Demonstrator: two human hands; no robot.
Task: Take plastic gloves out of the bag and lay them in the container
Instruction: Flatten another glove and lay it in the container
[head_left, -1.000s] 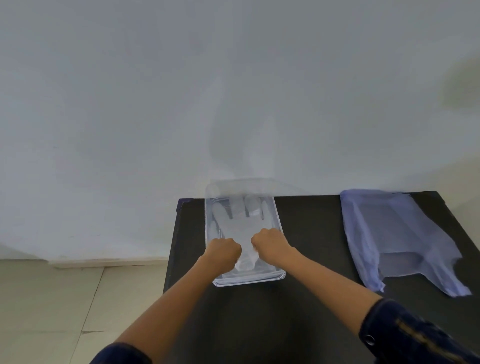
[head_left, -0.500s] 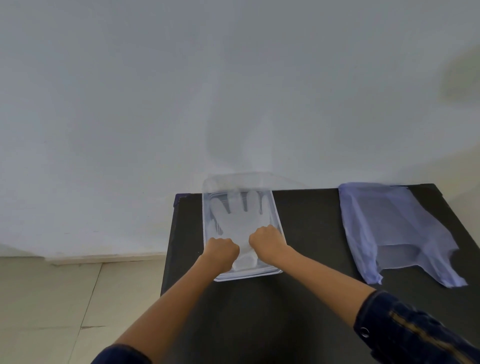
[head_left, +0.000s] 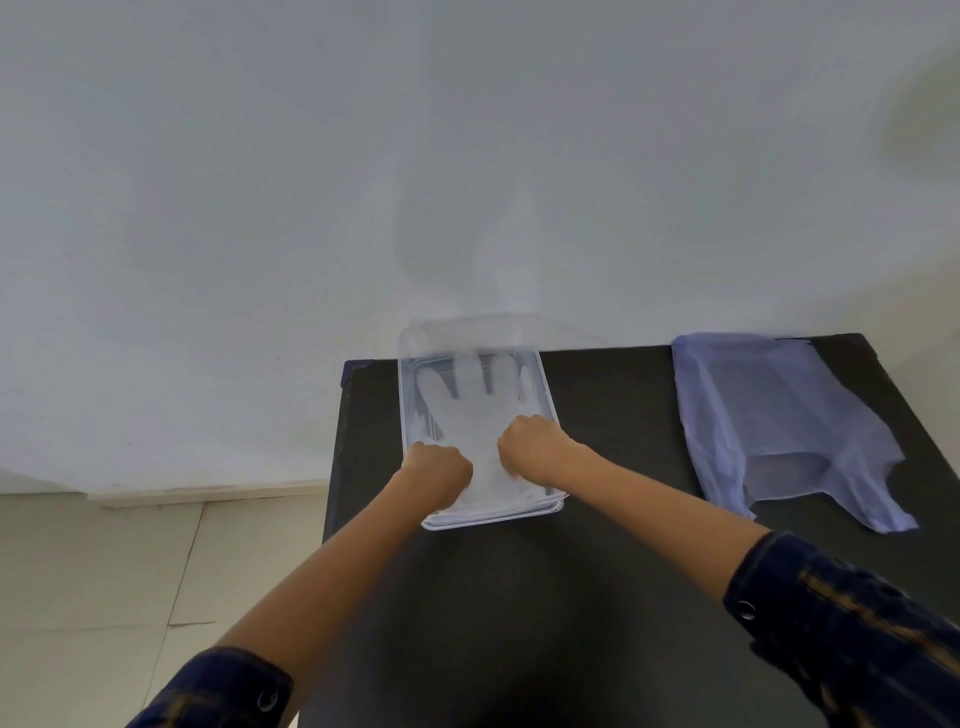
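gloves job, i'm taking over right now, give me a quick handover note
Left hand: curled, pressing the cuff end of the glove at the container's near left.
Right hand: curled on the same glove, near right. Whether either one pinches the plastic cannot be told.
Container: clear, on the black table, lid open at the back.
Bag: flat on the table to the right, untouched by either hand.
Done: one glove spread flat inside.
Left: release it; whether the bag holds more cannot be told.
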